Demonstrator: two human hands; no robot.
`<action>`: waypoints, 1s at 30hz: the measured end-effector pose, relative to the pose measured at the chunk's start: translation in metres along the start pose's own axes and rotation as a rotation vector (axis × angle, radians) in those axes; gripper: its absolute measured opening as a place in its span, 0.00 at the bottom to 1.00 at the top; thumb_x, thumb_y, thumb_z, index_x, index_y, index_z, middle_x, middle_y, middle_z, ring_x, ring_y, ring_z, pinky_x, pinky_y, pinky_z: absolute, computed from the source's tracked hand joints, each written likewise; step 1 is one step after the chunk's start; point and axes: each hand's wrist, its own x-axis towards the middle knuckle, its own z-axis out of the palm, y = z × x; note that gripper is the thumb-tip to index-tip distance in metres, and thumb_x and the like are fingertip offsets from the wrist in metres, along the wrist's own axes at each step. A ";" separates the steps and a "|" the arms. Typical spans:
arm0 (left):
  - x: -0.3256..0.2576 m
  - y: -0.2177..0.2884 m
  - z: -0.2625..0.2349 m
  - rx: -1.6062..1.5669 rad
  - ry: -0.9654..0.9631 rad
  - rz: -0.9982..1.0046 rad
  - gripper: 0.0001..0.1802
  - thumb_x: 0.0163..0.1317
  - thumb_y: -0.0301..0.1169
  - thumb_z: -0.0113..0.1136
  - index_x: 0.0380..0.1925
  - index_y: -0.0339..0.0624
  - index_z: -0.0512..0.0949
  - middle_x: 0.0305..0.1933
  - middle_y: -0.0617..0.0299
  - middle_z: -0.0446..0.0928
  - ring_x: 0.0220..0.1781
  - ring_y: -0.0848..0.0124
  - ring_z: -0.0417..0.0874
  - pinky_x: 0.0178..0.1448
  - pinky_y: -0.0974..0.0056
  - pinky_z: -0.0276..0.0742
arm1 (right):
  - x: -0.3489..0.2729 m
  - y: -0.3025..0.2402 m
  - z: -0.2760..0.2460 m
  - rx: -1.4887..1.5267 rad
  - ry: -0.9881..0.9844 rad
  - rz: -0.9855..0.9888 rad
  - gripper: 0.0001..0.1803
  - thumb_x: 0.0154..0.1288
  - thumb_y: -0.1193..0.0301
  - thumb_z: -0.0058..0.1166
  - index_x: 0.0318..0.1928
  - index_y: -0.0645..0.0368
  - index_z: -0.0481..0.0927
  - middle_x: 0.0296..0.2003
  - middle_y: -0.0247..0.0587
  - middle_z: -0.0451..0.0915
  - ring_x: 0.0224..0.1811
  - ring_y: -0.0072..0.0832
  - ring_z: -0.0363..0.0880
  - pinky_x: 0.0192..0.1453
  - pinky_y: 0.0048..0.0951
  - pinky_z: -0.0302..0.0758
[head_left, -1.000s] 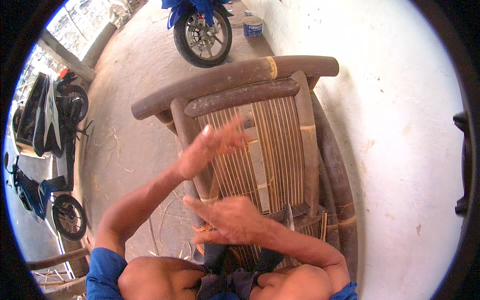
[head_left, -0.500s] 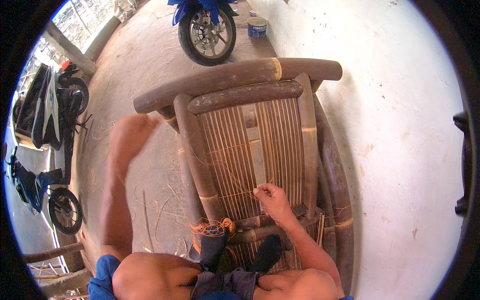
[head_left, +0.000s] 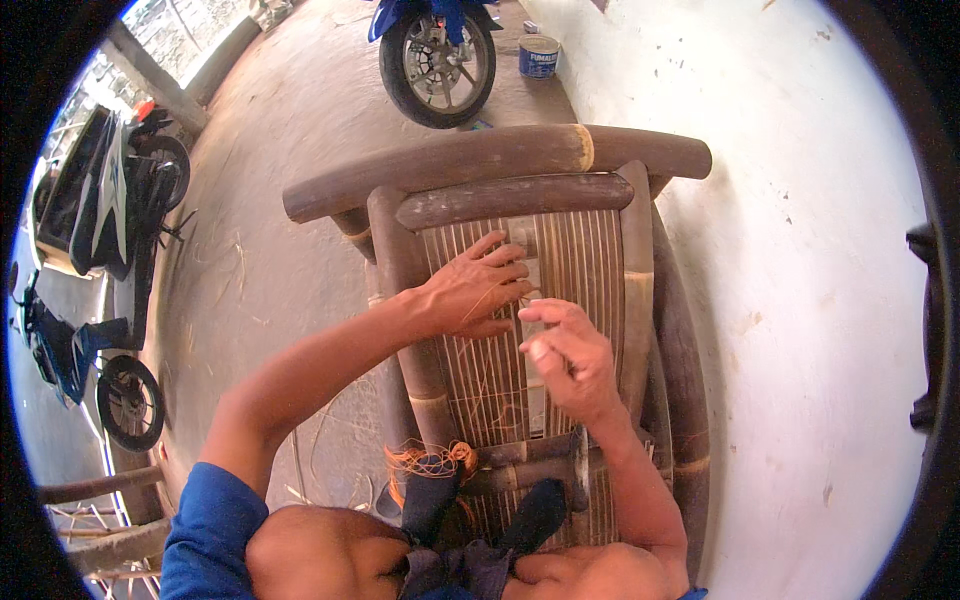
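Note:
A dark bamboo chair (head_left: 495,155) stands before me, its backrest of thin upright slats (head_left: 575,250) facing up. My left hand (head_left: 478,285) is spread over the left half of the slats, fingers apart. Close beside it, my right hand (head_left: 572,360) is raised over the backrest with its fingers curled. Whatever lies between those fingers is too small to make out. Thin orange cord (head_left: 490,410) crosses the lower slats, and a fine strand passes by my left hand. A tangled orange bundle of cord (head_left: 425,462) lies at my left foot, on the chair's lower part.
A white wall (head_left: 800,300) rises close on the right. Ahead stands a motorcycle wheel (head_left: 437,70), with a blue and white bucket (head_left: 539,56) near it. More motorbikes (head_left: 110,200) are parked at left. Loose strips (head_left: 297,465) lie on the concrete floor (head_left: 270,270).
My left hand has come in from the left, beyond the chair, onto the slats. My right hand has moved up from the lower slats and turned. The view has shifted slightly.

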 end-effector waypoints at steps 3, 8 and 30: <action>0.006 -0.002 0.005 0.033 -0.020 -0.023 0.24 0.57 0.50 0.73 0.46 0.46 0.86 0.52 0.60 0.82 0.70 0.58 0.72 0.86 0.39 0.49 | 0.019 0.013 0.002 0.391 0.017 0.146 0.17 0.76 0.67 0.47 0.33 0.66 0.81 0.41 0.48 0.85 0.49 0.39 0.84 0.60 0.43 0.79; 0.015 -0.006 0.012 0.012 -0.100 -0.085 0.18 0.61 0.51 0.69 0.39 0.50 0.86 0.50 0.63 0.81 0.69 0.59 0.72 0.85 0.38 0.49 | 0.054 0.029 0.012 0.815 0.046 0.341 0.18 0.80 0.68 0.43 0.32 0.64 0.78 0.31 0.44 0.80 0.40 0.34 0.82 0.51 0.40 0.80; -0.002 -0.021 0.029 -0.095 0.369 -0.031 0.21 0.53 0.27 0.66 0.49 0.37 0.83 0.64 0.52 0.79 0.75 0.52 0.73 0.84 0.44 0.62 | 0.052 0.017 0.008 0.128 -0.205 0.236 0.20 0.79 0.62 0.47 0.25 0.56 0.73 0.20 0.33 0.70 0.25 0.27 0.72 0.33 0.36 0.70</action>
